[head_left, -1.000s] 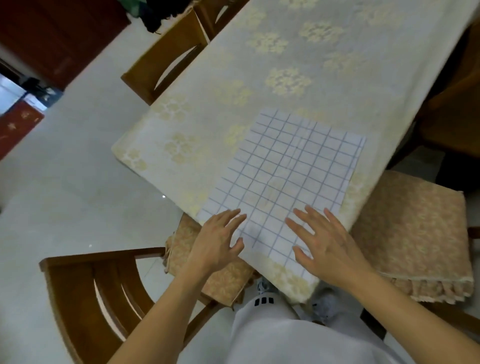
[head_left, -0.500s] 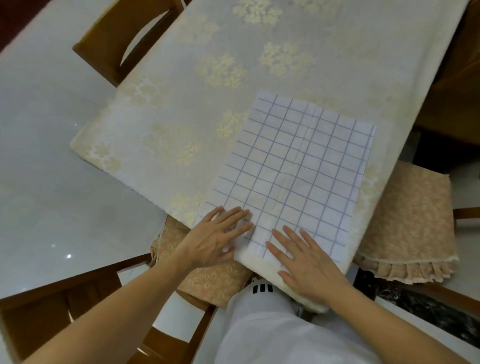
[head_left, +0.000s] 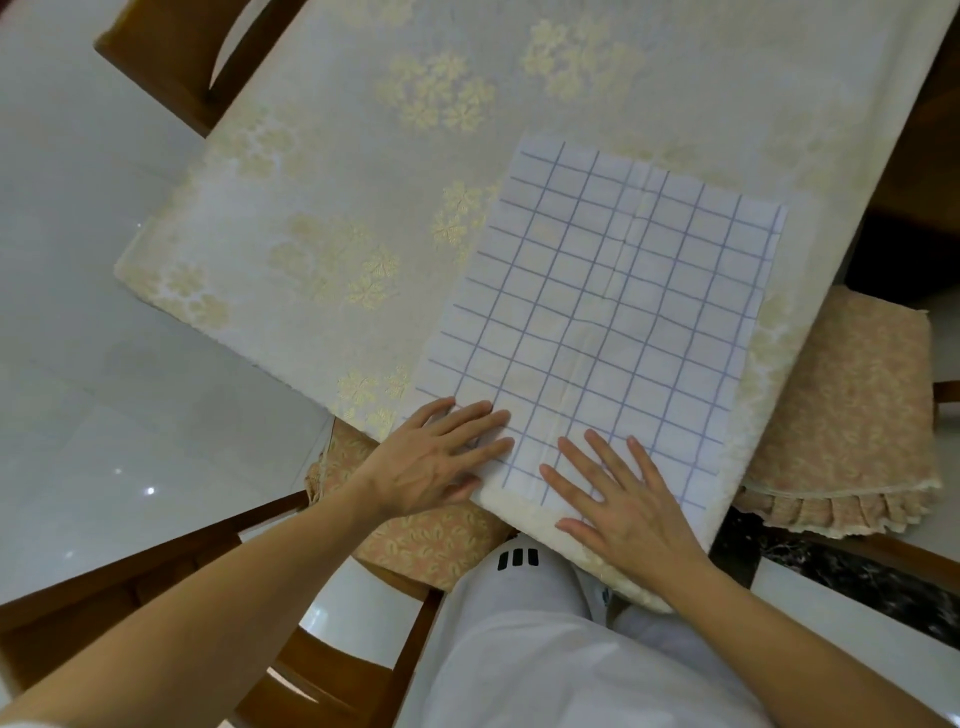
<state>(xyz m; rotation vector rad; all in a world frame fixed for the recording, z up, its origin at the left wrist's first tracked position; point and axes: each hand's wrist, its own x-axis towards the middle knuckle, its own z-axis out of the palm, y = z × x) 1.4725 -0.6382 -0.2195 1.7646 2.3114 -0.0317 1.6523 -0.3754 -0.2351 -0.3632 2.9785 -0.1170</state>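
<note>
A white cloth with a blue grid pattern (head_left: 602, 312) lies flat near the table's corner, with a crease running down its middle. My left hand (head_left: 436, 462) rests with straight fingers on the cloth's near left corner, its palm past the table edge. My right hand (head_left: 618, 499) lies flat, fingers spread, on the cloth's near edge by the corner of the table.
The table wears a cream tablecloth with gold flowers (head_left: 363, 182). Cushioned chair seats sit at the near left (head_left: 431, 540) and at the right (head_left: 852, 415). A wooden chair frame (head_left: 156, 582) stands at lower left, another (head_left: 171, 57) at upper left. White tiled floor lies left.
The view has moved closer over the table. My right hand has slid left along the cloth's near edge toward my left hand; both stay flat on the cloth.
</note>
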